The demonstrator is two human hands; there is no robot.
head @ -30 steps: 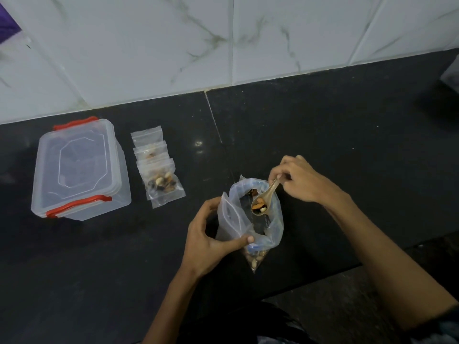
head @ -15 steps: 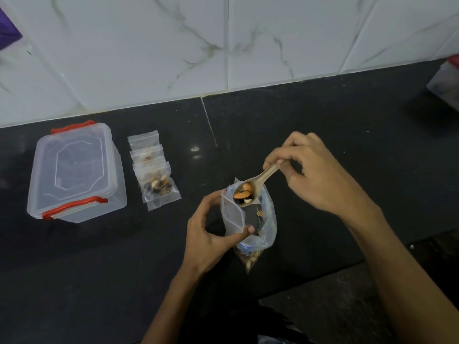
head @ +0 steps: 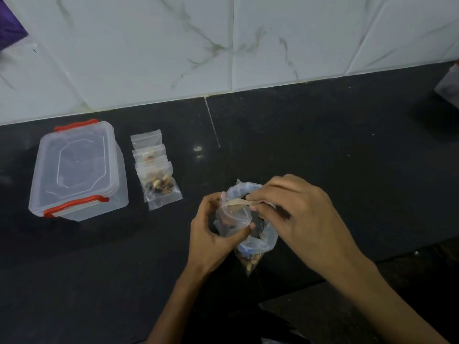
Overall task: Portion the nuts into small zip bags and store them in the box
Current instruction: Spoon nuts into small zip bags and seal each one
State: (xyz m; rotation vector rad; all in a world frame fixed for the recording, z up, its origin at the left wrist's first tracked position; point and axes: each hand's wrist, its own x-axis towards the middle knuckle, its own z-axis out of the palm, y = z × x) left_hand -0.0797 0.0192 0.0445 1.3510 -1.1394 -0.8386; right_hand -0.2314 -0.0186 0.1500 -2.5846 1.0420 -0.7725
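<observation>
Now left hand (head: 211, 234) pinches a clear zip bag (head: 234, 214); right hand (head: 295, 212) grips a wooden spoon (head: 236, 202).

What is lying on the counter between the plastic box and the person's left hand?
In the head view, a row of small zip bags lies between the plastic box and the left hand.
</observation>
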